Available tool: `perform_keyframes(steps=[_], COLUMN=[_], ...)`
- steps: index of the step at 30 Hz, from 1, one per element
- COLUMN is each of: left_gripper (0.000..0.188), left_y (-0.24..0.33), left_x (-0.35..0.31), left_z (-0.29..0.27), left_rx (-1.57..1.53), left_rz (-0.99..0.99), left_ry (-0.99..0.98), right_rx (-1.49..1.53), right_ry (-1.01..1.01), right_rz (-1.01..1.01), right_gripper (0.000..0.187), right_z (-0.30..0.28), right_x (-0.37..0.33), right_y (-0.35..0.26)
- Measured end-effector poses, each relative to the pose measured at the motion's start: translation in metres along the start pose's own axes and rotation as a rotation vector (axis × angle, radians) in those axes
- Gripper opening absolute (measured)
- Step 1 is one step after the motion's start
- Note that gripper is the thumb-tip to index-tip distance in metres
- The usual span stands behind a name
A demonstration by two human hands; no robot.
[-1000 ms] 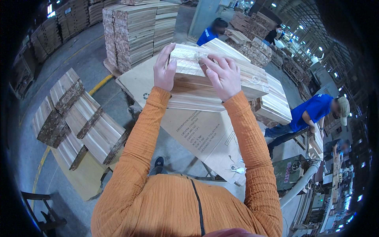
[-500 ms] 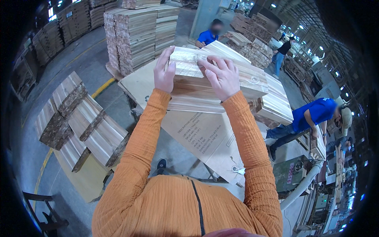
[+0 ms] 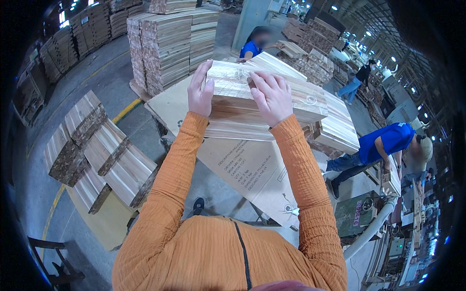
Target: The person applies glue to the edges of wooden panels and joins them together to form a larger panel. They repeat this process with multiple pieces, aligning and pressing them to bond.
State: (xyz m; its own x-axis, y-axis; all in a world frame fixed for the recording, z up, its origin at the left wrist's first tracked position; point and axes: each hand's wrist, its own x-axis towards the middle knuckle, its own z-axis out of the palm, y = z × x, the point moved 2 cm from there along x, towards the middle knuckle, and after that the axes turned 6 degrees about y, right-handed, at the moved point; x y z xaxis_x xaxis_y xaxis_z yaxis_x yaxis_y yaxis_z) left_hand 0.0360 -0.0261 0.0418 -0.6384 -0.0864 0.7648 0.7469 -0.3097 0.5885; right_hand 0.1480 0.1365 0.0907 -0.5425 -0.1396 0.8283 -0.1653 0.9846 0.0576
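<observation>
A stack of pale wooden planks (image 3: 233, 107) lies across a cardboard-covered table in front of me. At its left end, my left hand (image 3: 200, 97) grips the top plank (image 3: 224, 83), fingers along the end and thumb at the near corner. My right hand (image 3: 273, 99) rests on the same plank to the right of it, fingers stretched over the upper face and thumb pointing toward the near edge. Beside the right fingertips, a faint ring-like mark shows on the wood; I cannot make out what it is. Another ring mark lies farther right.
Printed cardboard (image 3: 238, 167) covers the table. More planks (image 3: 340, 131) lie at the right. Plank bundles (image 3: 114, 150) sit low on the left; a tall wood stack (image 3: 167, 51) stands behind. One blue-shirted person (image 3: 252, 47) is across the table, another (image 3: 391, 143) bends at the right.
My right hand's fingers have drawn closer together and moved slightly right on the plank. My left hand stays at the end. The person across the table has leaned lower.
</observation>
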Motion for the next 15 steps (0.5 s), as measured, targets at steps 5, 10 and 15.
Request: perform_keyframes(steps=[5, 10, 15], left_gripper=[0.049, 0.049, 0.05], left_y=[-0.001, -0.002, -0.005], left_x=[-0.002, -0.001, -0.001], left_z=[-0.003, -0.001, -0.003], left_rx=[-0.011, -0.004, 0.01], left_rz=[-0.001, 0.016, 0.025], left_ry=[0.003, 0.002, -0.001], right_rx=[-0.059, -0.023, -0.097], right_ry=[-0.094, -0.049, -0.065], right_rz=[-0.028, -0.065, -0.118], right_gripper=[0.037, 0.035, 0.035], right_z=[-0.004, -0.008, -0.008], right_x=[-0.001, 0.001, 0.001], right_y=[-0.007, -0.01, -0.013])
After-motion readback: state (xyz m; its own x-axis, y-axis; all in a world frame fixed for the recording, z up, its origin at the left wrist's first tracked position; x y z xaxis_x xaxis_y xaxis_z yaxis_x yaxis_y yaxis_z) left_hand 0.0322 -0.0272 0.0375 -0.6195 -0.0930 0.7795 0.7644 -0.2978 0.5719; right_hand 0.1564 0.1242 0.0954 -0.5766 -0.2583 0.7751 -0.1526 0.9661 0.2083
